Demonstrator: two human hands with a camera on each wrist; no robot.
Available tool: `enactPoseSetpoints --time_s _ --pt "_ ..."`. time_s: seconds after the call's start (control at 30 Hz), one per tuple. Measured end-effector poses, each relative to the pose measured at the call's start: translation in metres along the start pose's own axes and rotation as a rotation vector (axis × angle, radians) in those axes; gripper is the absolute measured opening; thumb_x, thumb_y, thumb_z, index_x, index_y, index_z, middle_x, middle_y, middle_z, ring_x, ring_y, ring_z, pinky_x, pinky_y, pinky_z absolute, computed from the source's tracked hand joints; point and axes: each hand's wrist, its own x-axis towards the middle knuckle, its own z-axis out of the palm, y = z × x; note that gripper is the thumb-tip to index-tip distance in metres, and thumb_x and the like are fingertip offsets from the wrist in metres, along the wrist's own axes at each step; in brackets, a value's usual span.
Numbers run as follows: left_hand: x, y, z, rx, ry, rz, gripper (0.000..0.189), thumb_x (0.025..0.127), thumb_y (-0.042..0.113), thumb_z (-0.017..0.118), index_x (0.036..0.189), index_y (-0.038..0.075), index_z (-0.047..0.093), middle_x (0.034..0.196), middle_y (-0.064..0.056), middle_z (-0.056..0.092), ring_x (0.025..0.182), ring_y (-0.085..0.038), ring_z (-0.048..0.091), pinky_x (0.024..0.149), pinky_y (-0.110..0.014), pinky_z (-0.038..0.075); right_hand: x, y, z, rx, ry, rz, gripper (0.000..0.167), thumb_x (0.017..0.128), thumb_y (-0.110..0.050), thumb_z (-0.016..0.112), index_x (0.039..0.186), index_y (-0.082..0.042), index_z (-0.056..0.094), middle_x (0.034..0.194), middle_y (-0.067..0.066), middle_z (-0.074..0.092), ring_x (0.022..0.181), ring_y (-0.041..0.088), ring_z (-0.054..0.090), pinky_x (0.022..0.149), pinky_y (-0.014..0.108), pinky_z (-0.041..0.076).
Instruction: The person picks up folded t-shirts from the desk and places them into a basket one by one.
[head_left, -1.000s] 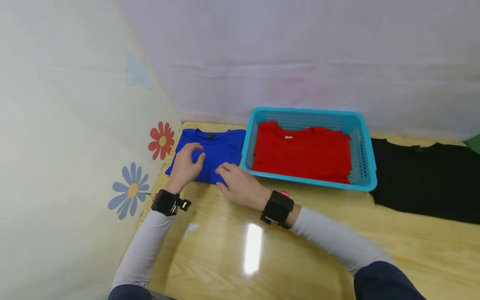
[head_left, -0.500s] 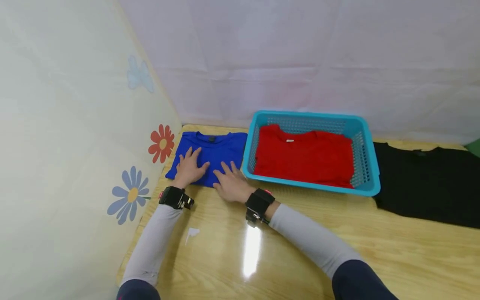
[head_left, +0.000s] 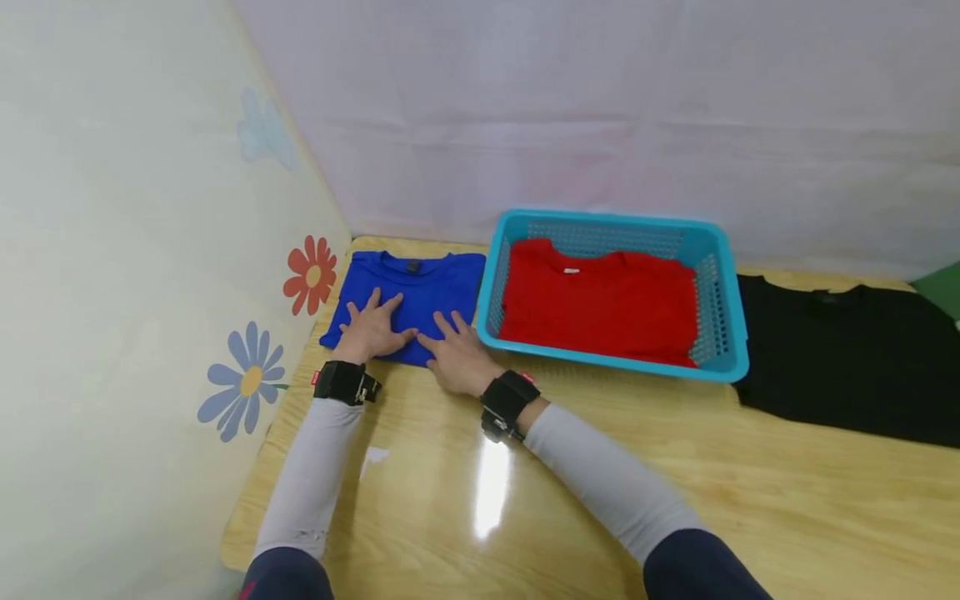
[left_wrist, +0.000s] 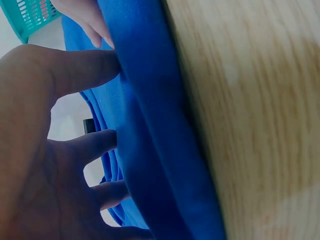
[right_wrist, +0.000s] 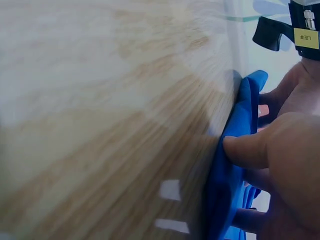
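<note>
A folded blue T-shirt (head_left: 435, 292) lies on the table at the left, its collar toward the back wall. My left hand (head_left: 369, 331) rests on its left part with the fingers spread. On the front right part rests my right hand (head_left: 459, 358), fingers also spread, and the two thumbs come close together. In the left wrist view, the fingertips of the left hand (left_wrist: 55, 165) press on the blue cloth (left_wrist: 150, 110). The right wrist view shows the right hand (right_wrist: 290, 165) with its thumb on the shirt's front edge (right_wrist: 227, 170).
Right of the blue shirt stands a light blue plastic basket (head_left: 637, 364) with a folded red T-shirt (head_left: 600, 304) inside. Farther right lies a black T-shirt (head_left: 847, 358). A flower-decorated wall (head_left: 150, 250) borders the wooden table (head_left: 570, 517) on the left, and a pale wall (head_left: 562, 108) the back.
Both hands have come down from above the blue shirt and flattened onto it, fingers now spread. The right hand has shifted slightly left. The basket and other shirts stay put.
</note>
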Motion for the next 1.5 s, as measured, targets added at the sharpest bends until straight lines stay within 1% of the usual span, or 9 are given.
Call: enactPoseSetpoints --time_s 0.13,0.27,0.4,0.5,0.63,0.93,1.03,1.17,1.5 --pt "0.0 0.001 -0.002 0.014 -0.001 -0.006 0.084 0.104 0.052 0.062 0.171 0.018 0.024 0.178 -0.024 0.001 0.152 -0.072 -0.003 0.113 -0.09 0.016 0.002 -0.002 0.0 -0.044 0.009 0.005 0.054 0.113 -0.035 0.052 0.165 -0.022 0.043 0.175 0.02 0.026 0.165 0.038 0.016 0.133 0.057 0.017" --pt "0.002 0.004 0.0 0.009 -0.007 -0.008 0.084 0.104 0.053 0.06 0.172 0.019 0.023 0.178 -0.024 0.0 0.152 -0.072 -0.003 0.113 -0.09 0.016 0.0 -0.001 0.001 -0.077 0.008 0.026 0.054 0.113 -0.036 0.051 0.166 -0.024 0.041 0.175 0.019 0.026 0.166 0.036 0.016 0.134 0.054 0.014" --pt "0.001 0.006 0.002 0.0 -0.003 -0.01 0.084 0.104 0.053 0.061 0.172 0.02 0.024 0.179 -0.024 0.0 0.152 -0.071 -0.003 0.113 -0.09 0.016 -0.002 0.0 0.002 -0.104 0.015 0.016 0.054 0.114 -0.035 0.05 0.166 -0.023 0.041 0.175 0.019 0.028 0.165 0.035 0.018 0.135 0.053 0.011" --pt "0.0 0.007 0.004 0.001 0.006 -0.012 0.084 0.103 0.053 0.061 0.172 0.02 0.024 0.179 -0.023 0.001 0.153 -0.071 -0.003 0.113 -0.09 0.015 -0.004 0.001 0.003 -0.107 0.023 0.012 0.054 0.114 -0.036 0.05 0.166 -0.023 0.041 0.174 0.019 0.028 0.165 0.035 0.019 0.135 0.053 0.012" --pt "-0.002 0.009 0.006 0.006 0.004 -0.008 0.084 0.104 0.053 0.061 0.172 0.021 0.024 0.179 -0.023 0.001 0.153 -0.071 -0.004 0.113 -0.09 0.015 -0.009 0.0 0.003 -0.074 0.024 0.033 0.054 0.113 -0.036 0.05 0.165 -0.024 0.042 0.175 0.019 0.026 0.165 0.039 0.017 0.133 0.057 0.019" --pt "-0.008 0.013 0.012 0.004 -0.007 -0.013 0.083 0.104 0.052 0.06 0.172 0.022 0.023 0.179 -0.022 0.0 0.153 -0.07 -0.004 0.114 -0.089 0.015 -0.018 0.0 0.003 -0.027 0.004 0.056 0.055 0.113 -0.035 0.052 0.165 -0.026 0.042 0.177 0.018 0.023 0.165 0.042 0.015 0.13 0.062 0.025" --pt "-0.012 0.012 0.012 0.002 -0.007 -0.017 0.083 0.104 0.052 0.061 0.172 0.022 0.023 0.179 -0.022 0.0 0.153 -0.07 -0.004 0.113 -0.09 0.015 -0.021 -0.003 0.004 -0.052 0.0 0.045 0.055 0.113 -0.036 0.051 0.166 -0.026 0.041 0.177 0.017 0.023 0.165 0.041 0.016 0.13 0.061 0.025" --pt "-0.019 0.008 0.012 0.004 -0.008 -0.018 0.083 0.104 0.052 0.061 0.172 0.021 0.023 0.179 -0.023 0.0 0.153 -0.071 -0.003 0.113 -0.09 0.016 -0.024 -0.009 0.003 -0.08 -0.012 0.032 0.054 0.114 -0.037 0.049 0.166 -0.027 0.04 0.177 0.017 0.024 0.165 0.039 0.017 0.132 0.058 0.022" --pt "-0.03 0.008 0.016 -0.012 -0.004 -0.021 0.084 0.104 0.052 0.061 0.171 0.02 0.024 0.178 -0.024 0.001 0.152 -0.072 -0.005 0.112 -0.091 0.014 -0.033 -0.015 0.004 -0.072 -0.017 0.045 0.054 0.113 -0.038 0.049 0.166 -0.029 0.041 0.177 0.016 0.024 0.163 0.043 0.02 0.132 0.058 0.023"
